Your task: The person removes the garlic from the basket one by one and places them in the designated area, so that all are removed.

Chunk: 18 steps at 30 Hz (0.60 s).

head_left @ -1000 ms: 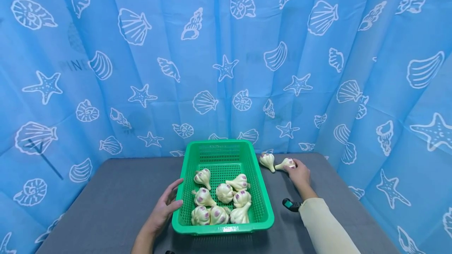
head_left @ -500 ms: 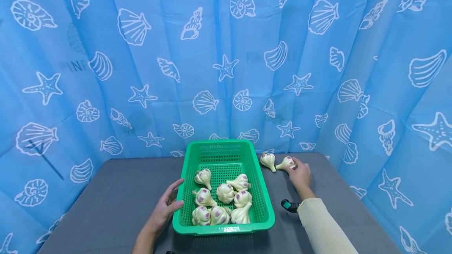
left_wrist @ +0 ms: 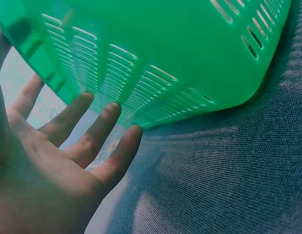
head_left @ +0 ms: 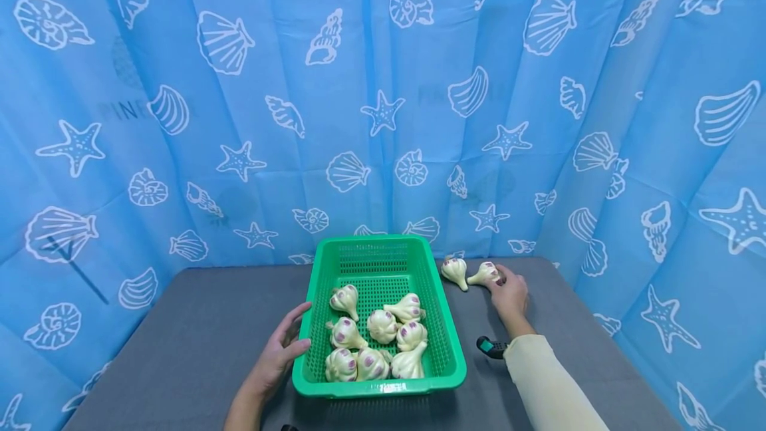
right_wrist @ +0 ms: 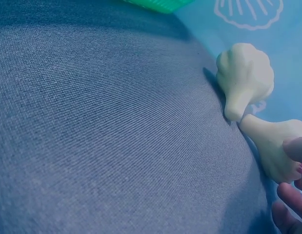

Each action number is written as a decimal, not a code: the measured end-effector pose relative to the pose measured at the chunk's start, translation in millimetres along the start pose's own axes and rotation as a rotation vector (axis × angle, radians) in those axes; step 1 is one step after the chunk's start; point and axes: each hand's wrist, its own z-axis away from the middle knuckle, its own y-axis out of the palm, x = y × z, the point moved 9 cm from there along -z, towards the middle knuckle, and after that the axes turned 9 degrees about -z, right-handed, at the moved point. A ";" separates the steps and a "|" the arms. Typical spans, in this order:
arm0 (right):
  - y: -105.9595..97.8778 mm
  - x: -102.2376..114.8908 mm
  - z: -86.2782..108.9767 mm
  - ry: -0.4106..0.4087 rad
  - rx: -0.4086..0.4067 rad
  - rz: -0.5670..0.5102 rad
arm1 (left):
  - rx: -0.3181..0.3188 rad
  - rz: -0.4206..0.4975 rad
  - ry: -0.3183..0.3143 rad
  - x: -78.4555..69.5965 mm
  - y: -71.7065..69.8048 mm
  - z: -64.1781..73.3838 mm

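A green basket [head_left: 447, 324] holds several garlic bulbs [head_left: 383, 326]. My left hand [head_left: 276, 351] lies along its left side with fingers spread. In the left wrist view, the fingertips [left_wrist: 111, 108] are right at the slotted wall. On the right, two more garlic bulbs lie on the table near its back edge. My right hand [head_left: 509, 291] is around the base end of the nearer garlic bulb [head_left: 481, 275], thumb and fingers loosely bent beside it. In the right wrist view, the thumb [right_wrist: 296, 148] overlaps this bulb and the lower fingers sit apart from it. The other garlic bulb [head_left: 455, 273] lies beside it, stem toward me.
A grey cloth covers the table [head_left: 209, 324]. A blue curtain [head_left: 383, 112] with white shell prints hangs behind and at both sides, close to the table's back edge. A black wrist device [head_left: 492, 347] shows at the right sleeve [head_left: 544, 371].
The right thumb has drawn back slightly from the garlic bulb, and a gap shows between thumb and forefinger. The bulb, the basket and my left hand stay in place.
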 end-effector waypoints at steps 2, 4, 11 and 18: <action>-0.8 0.9 -0.1 -0.006 -0.002 0.001 | 0.007 -0.001 0.001 -0.1 0.6 0.1; -1.6 1.7 -0.1 -0.013 -0.006 0.001 | 0.015 0.001 0.004 -0.3 1.1 0.0; -3.8 0.5 1.3 -0.031 -0.030 -0.009 | 0.009 0.006 -0.003 -0.4 1.3 -0.4; -4.4 -2.4 4.4 -0.012 -0.018 -0.017 | -0.009 0.011 -0.010 0.5 0.2 0.0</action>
